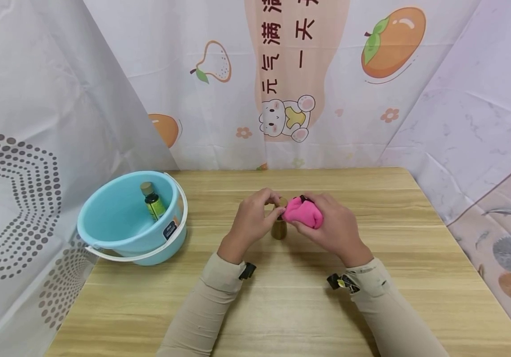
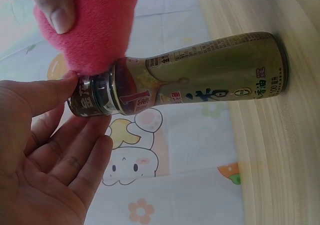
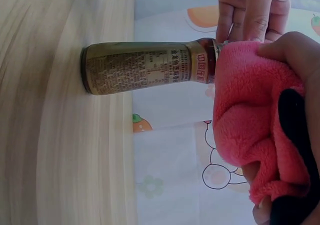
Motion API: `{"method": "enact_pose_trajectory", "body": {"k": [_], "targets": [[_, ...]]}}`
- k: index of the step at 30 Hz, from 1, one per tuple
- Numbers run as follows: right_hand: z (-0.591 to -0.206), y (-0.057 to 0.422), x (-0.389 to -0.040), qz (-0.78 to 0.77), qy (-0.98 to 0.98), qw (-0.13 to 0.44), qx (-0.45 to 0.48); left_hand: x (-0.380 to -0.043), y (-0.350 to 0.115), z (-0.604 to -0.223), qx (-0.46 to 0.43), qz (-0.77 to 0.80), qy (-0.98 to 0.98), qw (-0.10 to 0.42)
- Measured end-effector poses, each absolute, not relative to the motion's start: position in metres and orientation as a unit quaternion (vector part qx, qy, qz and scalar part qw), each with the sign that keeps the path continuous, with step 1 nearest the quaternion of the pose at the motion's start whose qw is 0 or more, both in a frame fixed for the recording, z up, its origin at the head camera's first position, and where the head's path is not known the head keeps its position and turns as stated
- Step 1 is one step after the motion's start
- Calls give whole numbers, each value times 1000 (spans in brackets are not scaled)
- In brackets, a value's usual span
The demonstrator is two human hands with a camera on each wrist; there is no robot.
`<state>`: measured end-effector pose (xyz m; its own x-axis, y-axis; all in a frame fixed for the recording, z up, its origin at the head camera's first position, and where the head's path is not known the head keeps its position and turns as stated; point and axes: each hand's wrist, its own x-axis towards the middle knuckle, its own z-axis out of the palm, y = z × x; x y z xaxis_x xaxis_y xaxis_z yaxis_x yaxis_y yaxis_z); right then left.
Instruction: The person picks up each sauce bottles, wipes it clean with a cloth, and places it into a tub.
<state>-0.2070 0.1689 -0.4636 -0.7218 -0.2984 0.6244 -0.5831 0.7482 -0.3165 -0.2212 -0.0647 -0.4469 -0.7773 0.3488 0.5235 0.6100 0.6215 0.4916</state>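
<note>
A small sesame oil bottle [image 2: 215, 70] with a gold-green label and a dark cap stands upright on the table. The thumb and fingers of my left hand [image 1: 254, 216] pinch its cap [image 2: 85, 96] from the left. Bunched in my right hand [image 1: 336, 224] is a fluffy pink cloth [image 3: 245, 105] with a dark edge. In the left wrist view the cloth lies against the bottle's neck, just below the cap. The right fingertips are partly hidden behind the folds of the cloth.
A light blue bucket [image 1: 121, 206] with a white handle stands at the table's left edge. Inside it leans a dark bottle [image 1: 152, 201] with a yellow-green label. The wooden table [image 1: 282, 307] meets a printed curtain [image 1: 219, 114] at the back.
</note>
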Motion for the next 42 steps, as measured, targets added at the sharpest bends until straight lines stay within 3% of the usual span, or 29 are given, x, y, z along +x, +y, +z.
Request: {"method": "enact_pose_trajectory", "body": {"k": [17, 42], "targets": [[-467, 171, -208, 252, -891, 287, 245, -225, -74, -443, -358, -329, -859, 160], [-489, 169, -214, 192, -938, 172, 233, -225, -71, -447, -319, -359, -865, 146]]}}
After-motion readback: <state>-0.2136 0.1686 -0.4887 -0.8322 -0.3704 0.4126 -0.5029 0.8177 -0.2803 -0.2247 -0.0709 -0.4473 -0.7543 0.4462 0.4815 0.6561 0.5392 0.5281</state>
